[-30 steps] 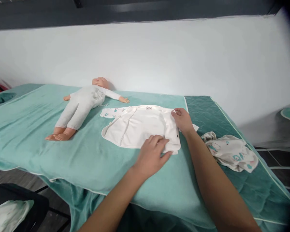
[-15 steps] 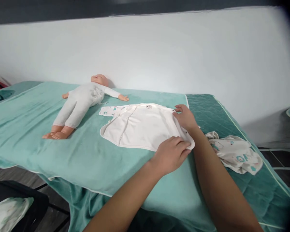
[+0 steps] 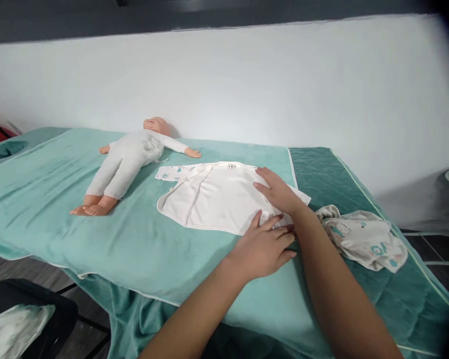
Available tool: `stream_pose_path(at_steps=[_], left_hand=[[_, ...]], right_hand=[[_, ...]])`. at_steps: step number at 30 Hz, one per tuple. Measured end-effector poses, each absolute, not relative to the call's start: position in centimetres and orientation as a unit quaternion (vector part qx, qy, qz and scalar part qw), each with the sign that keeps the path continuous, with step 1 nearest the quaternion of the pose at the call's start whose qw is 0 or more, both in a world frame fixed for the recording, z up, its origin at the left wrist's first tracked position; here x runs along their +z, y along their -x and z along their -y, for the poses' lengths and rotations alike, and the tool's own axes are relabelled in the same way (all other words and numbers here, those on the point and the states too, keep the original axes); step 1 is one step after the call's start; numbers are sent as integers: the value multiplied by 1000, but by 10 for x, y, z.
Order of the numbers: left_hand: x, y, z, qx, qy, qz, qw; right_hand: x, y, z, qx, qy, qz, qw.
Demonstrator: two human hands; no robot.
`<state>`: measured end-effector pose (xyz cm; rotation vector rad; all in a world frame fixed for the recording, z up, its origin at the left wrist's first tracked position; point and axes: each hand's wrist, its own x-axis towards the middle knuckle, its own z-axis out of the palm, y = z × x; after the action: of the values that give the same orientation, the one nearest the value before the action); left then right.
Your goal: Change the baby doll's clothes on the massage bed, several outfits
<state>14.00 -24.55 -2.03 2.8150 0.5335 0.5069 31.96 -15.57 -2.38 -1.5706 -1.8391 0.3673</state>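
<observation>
A white baby shirt (image 3: 220, 197) lies spread on the light green blanket, with a printed sleeve toward the doll and a small label at the neck. Part of its other sleeve (image 3: 302, 195) shows beyond my right wrist. My right hand (image 3: 279, 190) rests flat on the shirt's upper right part, fingers stretched out. Below it, my left hand (image 3: 265, 244) lies with fingers spread on the lower right corner, partly covering that edge. Neither hand grips the cloth. A baby doll (image 3: 129, 157) in a white body suit lies on its back to the left.
The light green blanket (image 3: 134, 254) covers a darker green quilted mat (image 3: 318, 169). A crumpled printed baby garment (image 3: 366, 239) lies to the right of my right forearm. At the lower left, a dark chair (image 3: 63, 311) holds a printed cloth (image 3: 17, 329). A white wall (image 3: 224, 89) stands behind.
Both hands have let go of the shirt's right edge, which was pinched and folded over my fingers. That side now lies flatter, with the far sleeve's end showing, and the fingers have spread.
</observation>
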Motion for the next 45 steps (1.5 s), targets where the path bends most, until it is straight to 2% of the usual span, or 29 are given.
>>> stream_pose_path(at_steps=[3, 6, 14, 22, 25, 29, 31, 34, 39, 45], left_hand=[[-22, -141, 244, 182, -958, -187, 119], [-24, -141, 242, 222, -944, -193, 147], [-25, -141, 235, 365, -865, -252, 233], [-22, -125, 233, 461, -780, -344, 249], [-14, -100, 199, 417, -766, -450, 192], [-3, -64, 127, 275, -786, -550, 61], [-1, -51, 96, 201, -788, -582, 9], [-2, -42, 67, 156, -788, -596, -23], [-10, -32, 49, 215, -779, -589, -5], [-15, -20, 37, 358, -721, -586, 86]], right_hand=[[-41, -314, 149, 114, 612, 742, 249], [-50, -317, 145, 106, 621, 741, 234], [-43, -321, 143, 175, 642, 620, 415], [-39, -320, 149, 206, 642, 569, 471], [-37, -319, 149, 222, 655, 546, 473], [-36, -316, 148, 205, 661, 569, 445], [-37, -316, 147, 203, 662, 569, 444], [-40, -316, 146, 206, 668, 554, 452], [-38, -314, 145, 202, 681, 519, 475], [-25, -307, 148, 155, 707, 497, 479]])
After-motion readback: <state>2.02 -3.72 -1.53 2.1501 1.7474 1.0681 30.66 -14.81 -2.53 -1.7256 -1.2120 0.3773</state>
